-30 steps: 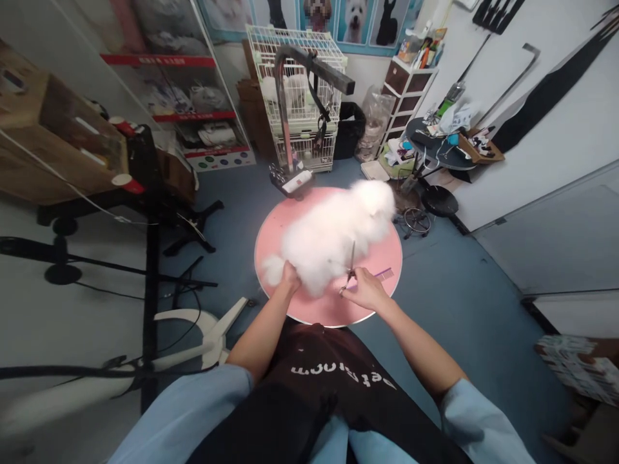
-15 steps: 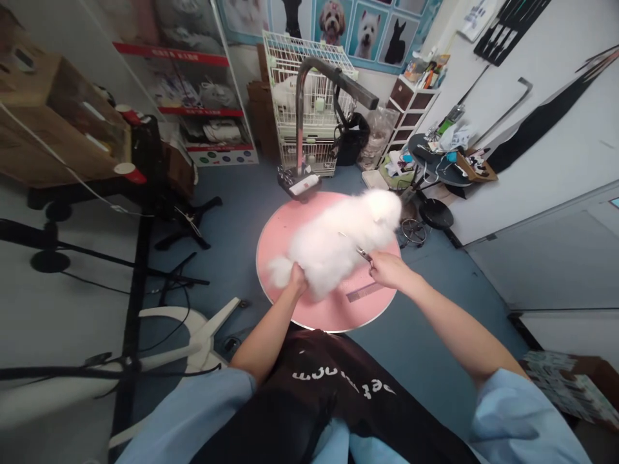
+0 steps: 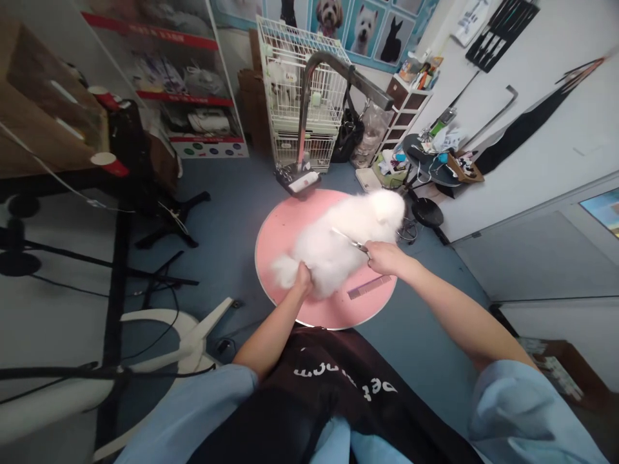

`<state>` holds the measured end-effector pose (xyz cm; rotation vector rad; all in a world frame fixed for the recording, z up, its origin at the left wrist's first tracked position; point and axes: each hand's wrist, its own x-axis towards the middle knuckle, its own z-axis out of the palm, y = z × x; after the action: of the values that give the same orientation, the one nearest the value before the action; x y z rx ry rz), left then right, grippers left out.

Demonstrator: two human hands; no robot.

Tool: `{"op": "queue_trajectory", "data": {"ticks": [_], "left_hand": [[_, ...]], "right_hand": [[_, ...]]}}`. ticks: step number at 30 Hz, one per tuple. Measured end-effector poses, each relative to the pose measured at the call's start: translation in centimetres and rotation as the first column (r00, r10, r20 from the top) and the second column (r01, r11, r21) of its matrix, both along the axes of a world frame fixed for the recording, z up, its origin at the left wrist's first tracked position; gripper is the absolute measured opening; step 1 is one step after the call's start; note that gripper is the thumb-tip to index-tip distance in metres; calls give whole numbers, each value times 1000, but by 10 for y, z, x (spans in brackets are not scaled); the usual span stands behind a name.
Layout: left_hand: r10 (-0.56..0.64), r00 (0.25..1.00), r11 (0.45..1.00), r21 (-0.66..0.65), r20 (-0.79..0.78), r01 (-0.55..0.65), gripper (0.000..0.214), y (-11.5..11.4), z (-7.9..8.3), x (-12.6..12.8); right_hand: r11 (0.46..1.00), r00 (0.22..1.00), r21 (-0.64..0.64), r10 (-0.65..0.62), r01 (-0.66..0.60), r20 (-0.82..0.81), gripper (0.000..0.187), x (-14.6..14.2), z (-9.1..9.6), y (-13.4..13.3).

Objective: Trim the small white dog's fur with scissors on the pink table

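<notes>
A fluffy white dog [image 3: 338, 241] stands on a round pink grooming table [image 3: 275, 232], its head toward the far right. My left hand [image 3: 304, 278] is closed in the fur at the dog's rear, beside the tail. My right hand [image 3: 382, 256] grips a pair of scissors [image 3: 349, 240], whose blades lie across the dog's back. A purple comb [image 3: 370, 287] lies on the table top just below my right hand.
A bent grooming arm [image 3: 333, 71] rises from the table's far edge. Behind it stand a white wire cage [image 3: 294, 84], a drawer unit [image 3: 403, 106] and a small dark side table [image 3: 430, 161] with clutter. Black stands and cables [image 3: 145, 270] cross the floor at left.
My right hand rose from the table's front edge to the dog's right side, turning the scissors from upright to lying across its back. My left hand stayed in the rear fur.
</notes>
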<state>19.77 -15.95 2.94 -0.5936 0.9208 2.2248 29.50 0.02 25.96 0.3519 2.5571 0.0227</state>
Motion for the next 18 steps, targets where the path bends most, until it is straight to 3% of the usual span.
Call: {"op": "queue_trajectory", "data": {"ticks": [5,10,15,18], "left_hand": [[-29,1000,997,-71,6,29,29,-2,3,-4],[-63,998,993,-95,19,65,37,-6,3,-10],[-55,998,990,-128,8,56,38,-11,0,-15],[-72,997,990,-125,-16,69,36,-16,-2,-18]], "right_hand": [[992,997,-102,-74,72,-18,37,10,-11,-3],[960,963,-213,-217,181,-158,23,30,-40,-4],[877,885,-389,-394,282,-246,22,50,-82,-13],[767,753,-550,-565,330,-336,10,62,-118,-24]]}}
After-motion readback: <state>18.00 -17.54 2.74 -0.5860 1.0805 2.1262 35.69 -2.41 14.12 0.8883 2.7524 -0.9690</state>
